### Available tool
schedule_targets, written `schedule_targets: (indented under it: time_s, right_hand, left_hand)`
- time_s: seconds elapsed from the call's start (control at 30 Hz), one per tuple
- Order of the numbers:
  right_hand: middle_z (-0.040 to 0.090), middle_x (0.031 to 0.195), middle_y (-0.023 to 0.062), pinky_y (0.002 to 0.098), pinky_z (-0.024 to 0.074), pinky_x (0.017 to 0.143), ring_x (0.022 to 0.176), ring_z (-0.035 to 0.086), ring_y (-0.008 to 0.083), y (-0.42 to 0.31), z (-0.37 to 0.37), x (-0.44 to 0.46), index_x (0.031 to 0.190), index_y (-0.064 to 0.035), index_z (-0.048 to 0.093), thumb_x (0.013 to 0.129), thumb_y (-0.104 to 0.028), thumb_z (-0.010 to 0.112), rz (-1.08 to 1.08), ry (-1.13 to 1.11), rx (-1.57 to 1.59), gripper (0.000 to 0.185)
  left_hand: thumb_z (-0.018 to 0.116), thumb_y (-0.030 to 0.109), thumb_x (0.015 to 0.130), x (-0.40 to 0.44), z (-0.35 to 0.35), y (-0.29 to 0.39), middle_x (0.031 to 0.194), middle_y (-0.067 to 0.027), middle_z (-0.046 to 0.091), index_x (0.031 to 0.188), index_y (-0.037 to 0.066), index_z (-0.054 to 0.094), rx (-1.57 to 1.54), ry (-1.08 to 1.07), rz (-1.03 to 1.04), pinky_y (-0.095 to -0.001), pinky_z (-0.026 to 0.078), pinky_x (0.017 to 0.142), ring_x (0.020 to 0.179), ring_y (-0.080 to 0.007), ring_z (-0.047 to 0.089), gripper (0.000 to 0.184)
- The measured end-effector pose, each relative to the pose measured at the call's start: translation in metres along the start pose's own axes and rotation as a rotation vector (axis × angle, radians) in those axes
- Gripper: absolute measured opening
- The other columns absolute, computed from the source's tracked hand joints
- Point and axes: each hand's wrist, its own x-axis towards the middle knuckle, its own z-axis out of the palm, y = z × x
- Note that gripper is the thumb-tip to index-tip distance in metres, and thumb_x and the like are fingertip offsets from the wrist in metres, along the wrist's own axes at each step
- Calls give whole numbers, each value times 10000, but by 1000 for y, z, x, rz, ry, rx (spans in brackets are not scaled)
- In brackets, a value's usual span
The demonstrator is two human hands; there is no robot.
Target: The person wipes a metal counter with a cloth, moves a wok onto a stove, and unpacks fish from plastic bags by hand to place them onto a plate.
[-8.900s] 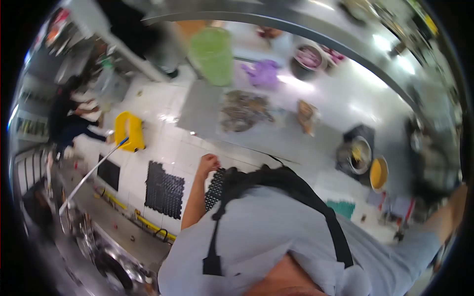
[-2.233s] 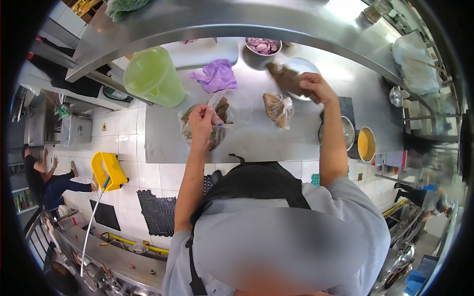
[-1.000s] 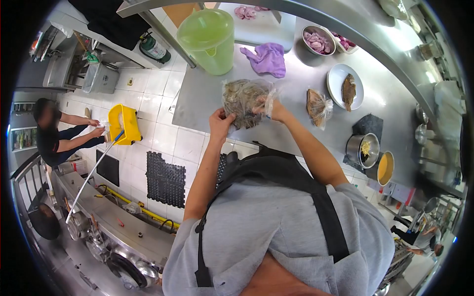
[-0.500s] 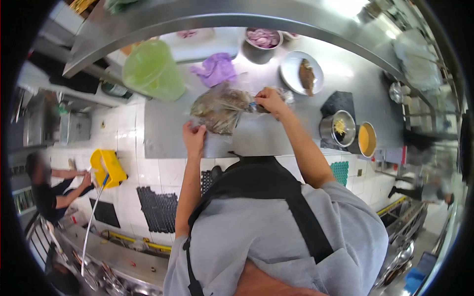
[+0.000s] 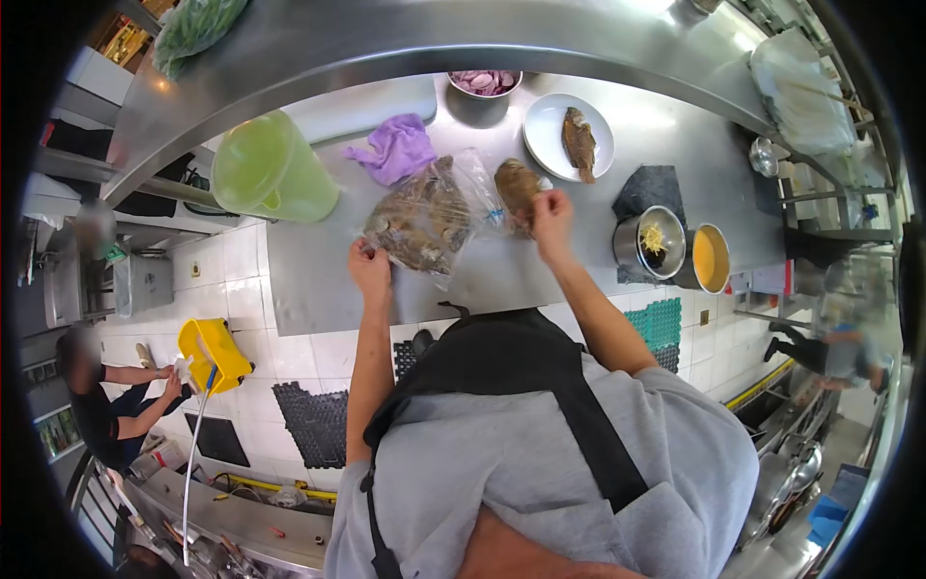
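Fingertips first: the left hand sits at the near-left edge of the large clear bag, thumb and fingers half curled, and whether they pinch the plastic I cannot tell. The right hand has its fingers drawn in on the right side of the small bag, something brown inside it.

Both bags are over the steel counter, the large one lying flat, its brown fish showing through, its loose plastic end reaching towards the small one. Just beyond, a crumpled purple cloth, and left of that a green bucket. Past the right hand, a white plate bears a single brown fish.

Further right, two metal pots side by side: pale yellow shreds in one, orange-yellow liquid in the other. Leafy greens lie on the shelf above. Down on the floor, a yellow mop bucket, with a seated co-worker close by.
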Motion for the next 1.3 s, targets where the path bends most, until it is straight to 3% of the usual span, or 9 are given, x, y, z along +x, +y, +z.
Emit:
schedule_targets:
  time_s: [0.27,0.4,0.5,0.57,0.67,0.8,1.0,1.13,1.3]
  right_hand:
    - [601,796,-2,253,418,558,658,506,71,-61,-58,92,916,-28,598,957,-153,622,-47,18,55,134]
    - [657,867,94,322,504,674,740,619,196,-68,-60,119,1116,16,632,936,-114,616,-200,109,-273,223]
    - [685,970,177,395,524,795,838,663,310,-92,-45,97,1150,7,646,890,-75,615,-842,192,-958,275]
    - [681,1014,189,463,511,829,900,646,380,-53,-19,78,1070,-34,700,842,-37,599,-505,-197,-585,249]
    - [687,1041,169,399,522,804,895,653,346,-39,43,34,950,-6,707,818,-38,606,-450,-742,-663,169]
    - [648,981,161,469,516,810,894,637,375,-31,103,14,892,-37,718,774,-79,643,-654,-1048,-691,145]
    - [606,1161,150,448,547,835,951,655,357,-38,141,39,972,-19,686,805,-101,630,-750,-893,-1057,194]
    - [642,1122,147,433,548,856,1008,661,363,-29,138,62,1008,-24,678,806,-95,631,-721,-959,-1215,220]
    - [688,943,173,442,538,829,975,675,342,-62,121,61,944,-37,691,805,-112,635,-588,-1017,-1058,167]
  left_hand:
    - [638,6,841,1,-34,22,763,-79,651,1171,-67,554,30,-75,-30,-243,448,515,571,-106,563,348]
    - [657,35,857,-2,-38,18,864,-101,671,1207,-73,554,-13,-51,-21,-253,492,571,674,-130,614,381]
    - [677,69,855,1,-29,26,942,-120,674,1232,-79,556,33,83,129,-290,520,646,761,-171,643,422]
    - [703,99,836,7,-26,28,985,-140,676,1246,-67,567,156,141,299,-323,524,699,797,-212,654,463]
    - [723,164,828,9,-18,65,1015,-155,667,1229,-27,589,804,364,874,-380,528,725,819,-275,657,464]
    - [732,253,819,-24,29,115,976,-140,658,1143,34,641,410,-154,471,-439,513,773,864,-307,649,401]
    - [728,177,807,-44,72,122,885,-136,673,1123,26,658,646,-377,392,-393,524,705,775,-262,663,357]
    - [694,183,810,-36,80,101,1039,-165,646,1149,37,645,531,-397,347,-449,504,772,863,-341,648,372]
    - [689,136,825,-27,82,113,1093,-182,631,1214,20,618,477,-248,587,-383,525,751,816,-280,656,412]
